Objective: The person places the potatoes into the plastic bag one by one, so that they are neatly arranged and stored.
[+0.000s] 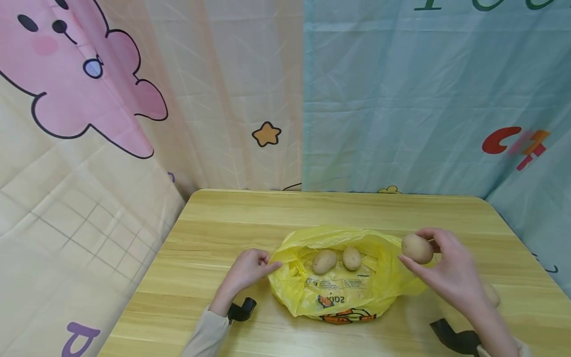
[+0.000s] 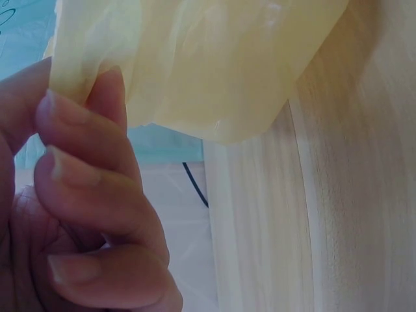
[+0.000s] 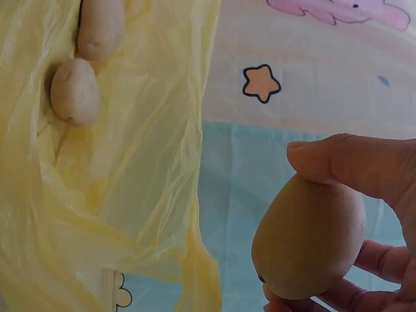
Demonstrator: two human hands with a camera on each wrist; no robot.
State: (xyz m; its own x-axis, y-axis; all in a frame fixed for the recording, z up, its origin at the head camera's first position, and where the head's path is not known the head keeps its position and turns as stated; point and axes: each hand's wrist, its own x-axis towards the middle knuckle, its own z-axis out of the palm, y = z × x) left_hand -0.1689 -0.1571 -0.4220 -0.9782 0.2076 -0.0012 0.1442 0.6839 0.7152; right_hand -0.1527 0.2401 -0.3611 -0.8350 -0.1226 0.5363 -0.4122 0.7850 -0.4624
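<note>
A yellow plastic bag (image 1: 294, 292) lies spread on the table with its mouth facing up. Inside it rest two potatoes, one on the left (image 1: 324, 262) and one on the right (image 1: 352, 258). My left hand (image 1: 247, 270) pinches the bag's left rim between thumb and forefinger; the left wrist view shows its other fingers curled below the plastic. Beside the bag's right rim, my right hand (image 1: 450, 267) grips a potato (image 1: 417, 249) between thumb and fingers, raised above the table. Another potato (image 1: 492, 295) lies on the table, partly hidden behind the right wrist.
The wooden table (image 1: 214, 223) runs back to a patterned curtain (image 1: 366, 99). More curtain cloth (image 1: 67, 223) hangs along the left side. Black wrist mounts (image 1: 243, 310) show at both wrists.
</note>
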